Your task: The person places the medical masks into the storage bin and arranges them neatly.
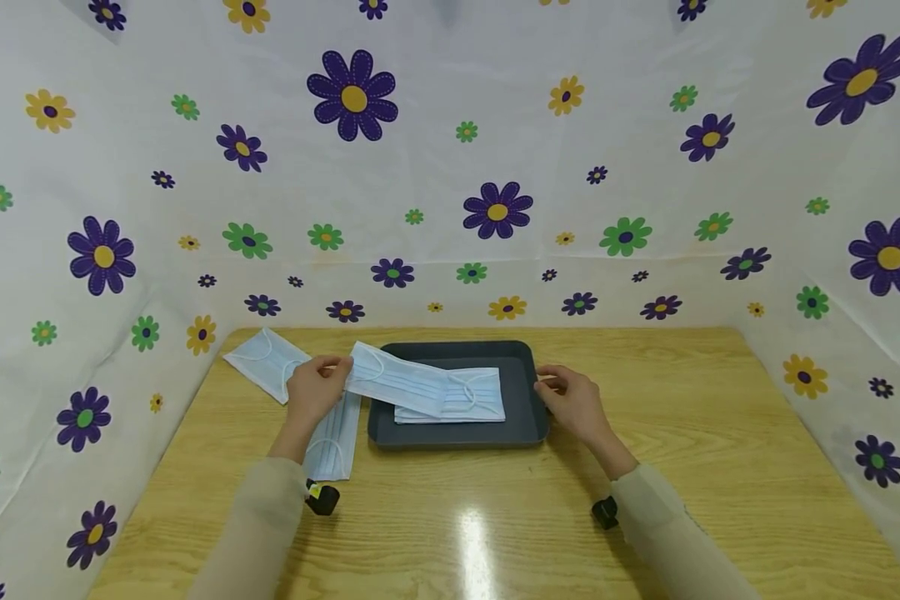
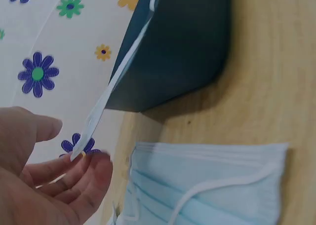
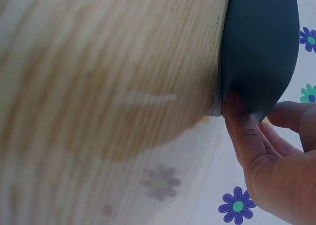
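A light-blue face mask [image 1: 397,379] stretches from above the left side of a dark grey tray [image 1: 528,429] onto other masks stacked inside. My left hand [image 1: 318,385] holds its left end. In the left wrist view the mask's edge lies at the fingertips [image 2: 101,161], with the thumb a little apart. On the other side, my right hand [image 1: 572,402] grips the tray's right edge. The right wrist view has the fingers [image 3: 243,131] against the outer wall [image 3: 259,47] and the thumb by the rim.
Left of the tray, one mask [image 1: 337,446] lies lengthwise on the wooden table [image 1: 450,517]. Another mask [image 1: 258,358] lies slanted near the far left corner. Flower-printed white cloth [image 1: 427,167] stands behind and along both sides.
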Motion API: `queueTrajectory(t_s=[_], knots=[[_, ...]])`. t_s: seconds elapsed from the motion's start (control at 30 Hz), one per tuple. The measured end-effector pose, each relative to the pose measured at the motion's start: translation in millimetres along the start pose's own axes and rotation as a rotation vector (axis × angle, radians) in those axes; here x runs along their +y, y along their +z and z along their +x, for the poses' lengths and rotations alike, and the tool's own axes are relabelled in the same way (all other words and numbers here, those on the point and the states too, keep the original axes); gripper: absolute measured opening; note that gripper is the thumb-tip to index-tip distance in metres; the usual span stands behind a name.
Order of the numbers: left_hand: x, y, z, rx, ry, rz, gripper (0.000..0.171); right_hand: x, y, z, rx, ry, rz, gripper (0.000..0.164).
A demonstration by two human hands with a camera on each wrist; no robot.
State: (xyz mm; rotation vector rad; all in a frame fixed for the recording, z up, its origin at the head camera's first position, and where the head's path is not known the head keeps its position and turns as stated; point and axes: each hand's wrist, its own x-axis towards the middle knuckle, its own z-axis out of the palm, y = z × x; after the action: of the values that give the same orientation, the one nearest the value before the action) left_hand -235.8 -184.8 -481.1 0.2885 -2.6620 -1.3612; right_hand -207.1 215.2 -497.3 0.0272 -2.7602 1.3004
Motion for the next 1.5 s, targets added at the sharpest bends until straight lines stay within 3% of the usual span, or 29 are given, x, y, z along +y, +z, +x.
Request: queueTrajectory(t_s=[0.13,0.27,0.4,1.03,1.23,1.37,1.5], knots=[[-1.4,-4.2,10.8,-0.130,-0.044,-0.047,0.047,0,1,-1,-0.003,0.010,0.006,0.031],[-2.4,-5.9,17.6,-0.189,-0.049,-0.046,0.047,0,1,-1,-0.003,0.012,0.004,0.032],[-3.4,-6.7,19.8,-0.212,-0.065,-0.063,0.045,0,1,-1,-0.005,0.008,0.005,0.033],[-8.8,-14.9,11.6,-0.373,-0.191,-0.338,0.045,-5,-1,-1,-0.007,-0.008,0.014,0.031],[-6.2,-18.9,9.1,-0.450,-0.220,-0.493,0.054,-6,-3,-2,-0.014,-0.008,0.021,0.032],[-3.7,-17.8,6.5,-0.456,-0.240,-0.586,0.056,-6,-3,-3,-0.017,-0.005,0.017,0.032],[-1.0,-14.3,3.0,-0.440,-0.237,-0.563,0.051,-5,-3,-3,-0.019,-0.005,0.016,0.032]])
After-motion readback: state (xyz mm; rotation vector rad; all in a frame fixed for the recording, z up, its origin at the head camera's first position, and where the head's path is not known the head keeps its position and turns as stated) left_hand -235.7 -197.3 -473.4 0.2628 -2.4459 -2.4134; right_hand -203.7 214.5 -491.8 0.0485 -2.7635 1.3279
